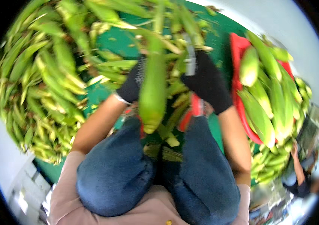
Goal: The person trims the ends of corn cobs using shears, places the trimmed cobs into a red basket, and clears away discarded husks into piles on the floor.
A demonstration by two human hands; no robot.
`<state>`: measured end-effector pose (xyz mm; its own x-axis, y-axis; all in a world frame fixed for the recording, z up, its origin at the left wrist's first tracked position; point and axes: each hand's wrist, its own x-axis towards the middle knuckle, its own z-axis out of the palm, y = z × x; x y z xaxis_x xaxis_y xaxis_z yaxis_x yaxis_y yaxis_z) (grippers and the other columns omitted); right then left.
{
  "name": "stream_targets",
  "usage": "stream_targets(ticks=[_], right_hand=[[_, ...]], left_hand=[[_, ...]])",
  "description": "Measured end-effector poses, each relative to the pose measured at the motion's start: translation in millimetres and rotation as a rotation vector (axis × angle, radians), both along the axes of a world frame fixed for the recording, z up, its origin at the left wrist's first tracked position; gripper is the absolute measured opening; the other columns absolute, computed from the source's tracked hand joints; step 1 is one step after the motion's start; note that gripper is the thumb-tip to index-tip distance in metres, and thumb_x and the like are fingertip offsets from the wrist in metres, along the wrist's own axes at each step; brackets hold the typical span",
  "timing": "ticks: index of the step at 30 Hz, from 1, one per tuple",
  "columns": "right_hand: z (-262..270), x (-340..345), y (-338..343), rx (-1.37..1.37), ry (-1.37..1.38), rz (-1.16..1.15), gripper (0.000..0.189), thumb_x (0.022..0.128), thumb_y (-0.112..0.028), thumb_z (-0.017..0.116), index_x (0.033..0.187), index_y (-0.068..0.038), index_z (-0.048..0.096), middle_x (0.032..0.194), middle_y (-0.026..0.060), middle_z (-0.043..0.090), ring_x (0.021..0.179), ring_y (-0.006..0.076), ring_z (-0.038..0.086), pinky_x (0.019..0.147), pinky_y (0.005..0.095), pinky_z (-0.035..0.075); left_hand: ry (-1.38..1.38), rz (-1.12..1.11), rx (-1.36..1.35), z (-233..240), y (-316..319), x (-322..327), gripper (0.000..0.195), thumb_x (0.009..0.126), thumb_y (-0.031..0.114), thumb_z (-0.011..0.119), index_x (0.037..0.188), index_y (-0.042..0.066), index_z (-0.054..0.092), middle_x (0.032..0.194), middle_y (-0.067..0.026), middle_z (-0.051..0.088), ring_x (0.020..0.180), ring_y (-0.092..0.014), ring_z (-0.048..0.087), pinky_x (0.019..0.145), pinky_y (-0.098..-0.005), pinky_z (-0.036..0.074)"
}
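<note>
My left hand, in a black knit glove with a white wristband, grips a green ear of corn in its husk. The ear hangs lengthwise before me, its rounded end towards my knees, and it hides part of the fingers. On the other side, my right hand wears a black glove too. A metal blade, blurred, points away from me along the inner side of that hand, which is shut on the knife; the handle is hidden. Between and beyond my hands lie loose husks and stalks.
A large heap of husks and corn rises at the left. To my right stands a red basket filled with unshucked ears, with more ears behind it. Green sheeting covers the floor. Another person's arm shows at the lower right.
</note>
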<state>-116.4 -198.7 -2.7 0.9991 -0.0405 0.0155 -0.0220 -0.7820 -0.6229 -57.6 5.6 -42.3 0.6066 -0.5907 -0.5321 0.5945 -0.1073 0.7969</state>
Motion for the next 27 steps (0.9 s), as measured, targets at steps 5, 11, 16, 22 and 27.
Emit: stream_targets(ticks=[5,11,16,22,27], right_hand=[[-25.4,-23.1,38.3,0.821,0.362,-0.03,0.075,0.054,-0.054,0.074,0.094,0.005,0.048,0.086,0.0179,0.053,0.081,0.0269,0.053,0.072,0.0354,0.043],[57.3,-47.2,-32.5,0.615,0.416,-0.165,0.065,0.059,-0.039,0.077,0.104,-0.002,0.047,0.086,0.0098,0.049,0.08,0.0183,0.048,0.071,0.0311,0.041],[116.9,-93.8,-137.4,-0.131,0.209,-0.42,0.058,0.059,-0.021,0.076,0.105,-0.003,0.046,0.092,0.0077,0.052,0.084,0.018,0.049,0.077,0.0318,0.042],[84.5,-84.4,-177.5,-0.833,0.376,-0.211,0.068,0.06,-0.034,0.069,0.115,-0.001,0.048,0.11,0.0194,0.055,0.095,0.0334,0.055,0.082,0.0419,0.044],[71.1,-71.0,-171.8,-0.86,0.447,-0.216,0.075,0.056,-0.032,0.073,0.119,-0.001,0.046,0.113,0.0198,0.053,0.098,0.0342,0.054,0.084,0.0398,0.044]], left_hand=[[0.341,0.452,-0.307,-22.9,6.0,12.0,0.052,0.087,0.052,0.038,0.117,0.009,0.046,0.103,-0.0103,0.056,0.091,-0.023,0.055,0.085,-0.0378,0.043],[0.179,0.273,-0.169,-6.2,-0.2,26.3,0.051,0.088,0.05,0.037,0.119,0.01,0.046,0.118,-0.0114,0.051,0.106,-0.023,0.05,0.088,-0.0359,0.039],[0.048,0.379,0.063,-42.8,67.3,43.7,0.045,0.088,0.045,0.041,0.119,0.013,0.047,0.116,-0.0087,0.052,0.106,-0.019,0.048,0.087,-0.0345,0.037],[-0.067,0.309,0.242,-51.0,50.5,45.5,0.03,0.086,0.037,0.049,0.108,0.018,0.05,0.093,0.0003,0.057,0.085,-0.012,0.053,0.072,-0.0282,0.042],[-0.201,0.401,0.216,-45.1,66.4,89.4,0.025,0.084,0.029,0.055,0.101,0.011,0.052,0.085,0.0002,0.056,0.075,-0.011,0.053,0.065,-0.0266,0.043]])
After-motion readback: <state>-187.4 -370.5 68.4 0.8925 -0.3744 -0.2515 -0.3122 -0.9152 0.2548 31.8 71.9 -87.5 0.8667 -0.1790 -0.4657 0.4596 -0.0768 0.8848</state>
